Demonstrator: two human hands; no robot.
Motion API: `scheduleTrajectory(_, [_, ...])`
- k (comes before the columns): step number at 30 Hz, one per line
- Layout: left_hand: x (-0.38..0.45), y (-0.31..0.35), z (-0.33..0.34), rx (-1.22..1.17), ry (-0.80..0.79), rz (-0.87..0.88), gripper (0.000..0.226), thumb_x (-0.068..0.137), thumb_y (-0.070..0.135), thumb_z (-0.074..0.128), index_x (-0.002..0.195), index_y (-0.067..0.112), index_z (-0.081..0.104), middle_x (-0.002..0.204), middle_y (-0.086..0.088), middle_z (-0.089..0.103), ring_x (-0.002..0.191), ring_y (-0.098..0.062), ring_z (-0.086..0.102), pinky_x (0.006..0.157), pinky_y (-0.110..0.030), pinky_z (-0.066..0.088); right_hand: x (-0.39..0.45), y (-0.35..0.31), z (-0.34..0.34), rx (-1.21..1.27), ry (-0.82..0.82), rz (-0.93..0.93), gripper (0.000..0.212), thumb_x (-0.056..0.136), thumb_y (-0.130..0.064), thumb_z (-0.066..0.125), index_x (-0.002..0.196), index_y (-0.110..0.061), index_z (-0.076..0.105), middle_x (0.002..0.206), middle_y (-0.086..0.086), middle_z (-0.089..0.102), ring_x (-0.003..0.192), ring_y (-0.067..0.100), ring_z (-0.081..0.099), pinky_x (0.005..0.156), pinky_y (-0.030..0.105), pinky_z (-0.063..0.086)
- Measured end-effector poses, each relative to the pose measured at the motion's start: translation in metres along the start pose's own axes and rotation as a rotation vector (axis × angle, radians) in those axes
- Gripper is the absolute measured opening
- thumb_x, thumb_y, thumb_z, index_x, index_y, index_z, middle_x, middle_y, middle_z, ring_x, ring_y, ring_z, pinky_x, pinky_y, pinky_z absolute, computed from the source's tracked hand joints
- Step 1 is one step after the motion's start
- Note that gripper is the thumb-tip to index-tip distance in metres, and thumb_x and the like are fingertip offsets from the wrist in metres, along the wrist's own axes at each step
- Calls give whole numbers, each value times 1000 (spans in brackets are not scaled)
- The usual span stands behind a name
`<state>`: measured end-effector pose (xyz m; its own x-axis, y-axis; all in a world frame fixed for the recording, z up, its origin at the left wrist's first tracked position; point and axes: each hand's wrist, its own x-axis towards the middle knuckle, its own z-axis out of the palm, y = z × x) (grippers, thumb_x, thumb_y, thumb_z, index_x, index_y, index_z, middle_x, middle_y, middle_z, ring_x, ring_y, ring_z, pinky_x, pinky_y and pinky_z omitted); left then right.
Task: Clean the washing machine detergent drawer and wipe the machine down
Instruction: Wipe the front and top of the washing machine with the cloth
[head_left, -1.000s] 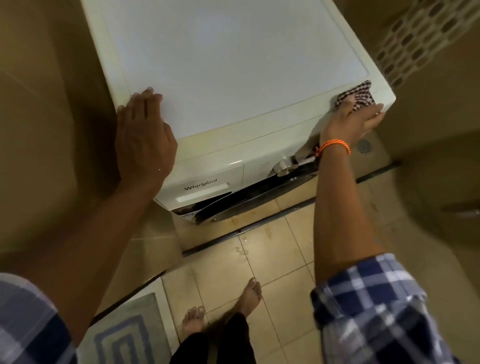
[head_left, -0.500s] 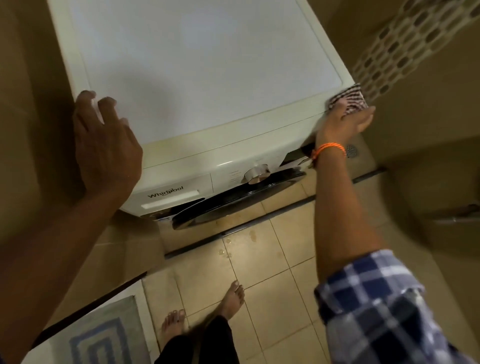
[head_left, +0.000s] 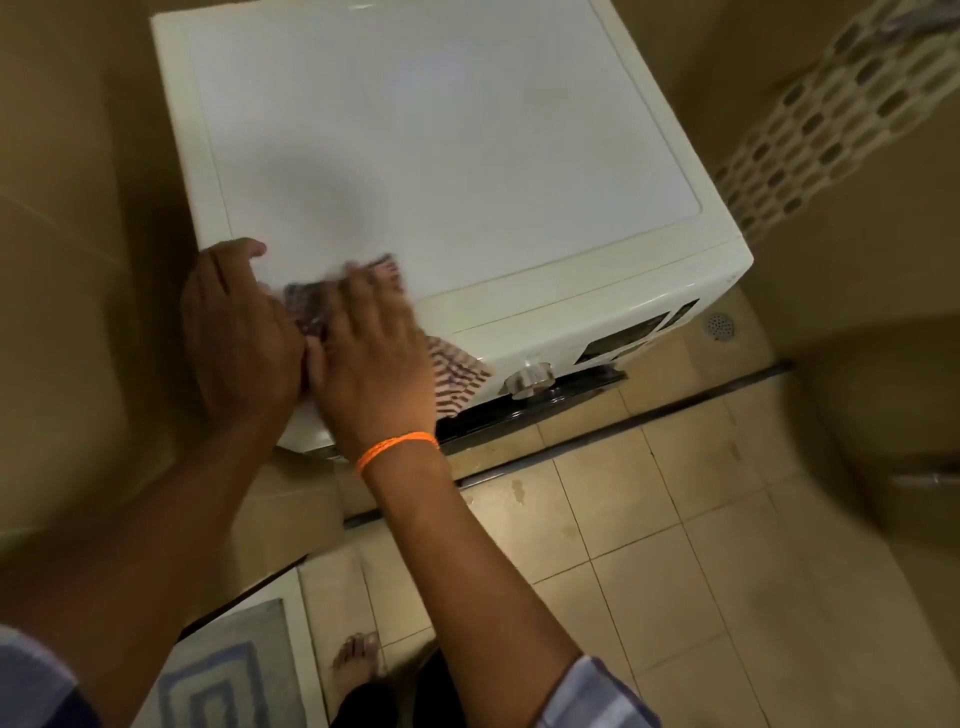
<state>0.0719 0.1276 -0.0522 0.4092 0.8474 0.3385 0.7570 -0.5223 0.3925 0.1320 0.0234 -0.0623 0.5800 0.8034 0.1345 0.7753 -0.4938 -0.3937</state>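
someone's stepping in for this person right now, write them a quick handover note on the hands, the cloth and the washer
Left hand: lies on the front left corner of the washing machine, fingers loosely bent; its fingertips are by the cloth, but blur hides any grip.
Right hand: presses the checked cloth onto the front edge of the top, fingers spread over it; one end of the cloth hangs over the control panel beside the program knob.
Done: cannot be judged from this view; the top looks clean.
Left: the detergent drawer is hidden under the hands, so check it; wipe the front panel and the sides.
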Motion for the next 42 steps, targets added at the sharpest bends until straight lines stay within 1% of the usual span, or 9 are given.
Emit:
scheduleTrajectory(3, [0, 2, -7, -60, 17, -43, 37, 98, 12, 49, 133, 9, 57, 138, -17, 58, 128, -37, 54, 105, -45, 43, 15, 7, -2, -96, -74, -192, 59, 107, -53, 34, 165, -40, 28, 172, 3, 28, 160, 28, 20, 128, 51, 18])
scheduleTrajectory(6, [2, 3, -2, 99, 16, -62, 34, 100, 18, 49, 133, 10, 52, 140, -16, 54, 129, -38, 51, 110, -47, 40, 26, 73, -22, -109, -52, -179, 56, 104, -59, 40, 157, -40, 45, 169, 0, 35, 160, 25, 23, 128, 56, 15])
scheduleTrajectory(12, [4, 5, 6, 195, -76, -127, 35, 102, 20, 44, 136, 11, 50, 150, -18, 46, 129, -42, 53, 104, -52, 48, 60, 271, -112, -165, 115, 246, 52, 104, -51, 47, 148, -25, 57, 157, 11, 48, 150, 34, 39, 115, 58, 38])
scheduleTrajectory(15, [4, 6, 6, 198, -97, -143, 34, 103, 17, 46, 137, 11, 49, 154, -19, 42, 129, -44, 53, 96, -54, 53, 79, 311, -135, -198, 84, 466, 57, 107, -47, 41, 153, -15, 51, 161, 21, 42, 152, 43, 32, 123, 59, 28])
scheduleTrajectory(22, [3, -3, 12, 92, -111, -131, 35, 108, 20, 41, 142, 14, 48, 163, -20, 36, 144, -42, 46, 103, -55, 54, 67, 172, -74, -181, 99, 292, 60, 108, -49, 34, 157, -16, 45, 163, 19, 40, 153, 38, 32, 128, 47, 25])
scheduleTrajectory(25, [2, -10, 13, -129, -99, -60, 49, 110, 26, 33, 154, 12, 47, 172, -14, 30, 160, -31, 27, 126, -47, 34, 61, 69, -36, -95, 5, 4, 61, 106, -50, 39, 157, -18, 47, 166, 19, 36, 154, 40, 30, 126, 47, 27])
scheduleTrajectory(31, [8, -18, 8, -311, -87, -5, 58, 111, 33, 27, 165, 11, 34, 175, -9, 25, 163, -24, 20, 131, -51, 21, 63, -10, 2, -189, -223, -476, 61, 109, -38, 34, 167, -21, 25, 175, 5, 18, 163, 27, 10, 130, 44, 19])
scheduleTrajectory(37, [7, -12, 8, 45, -310, 174, 72, 110, 57, 22, 171, 19, 12, 178, -3, 13, 165, -23, 8, 134, -48, 12, 86, 119, -45, -82, -57, -236, 56, 106, -52, 45, 156, -27, 48, 166, 9, 40, 157, 30, 29, 123, 47, 31])
scheduleTrajectory(42, [7, -13, 13, 185, -351, 193, 74, 108, 58, 19, 171, 20, 9, 178, -2, 8, 165, -24, 5, 134, -49, 12, 105, 288, -115, -208, 19, 228, 73, 105, -70, 20, 155, -24, 45, 160, 16, 41, 150, 36, 35, 119, 55, 35])
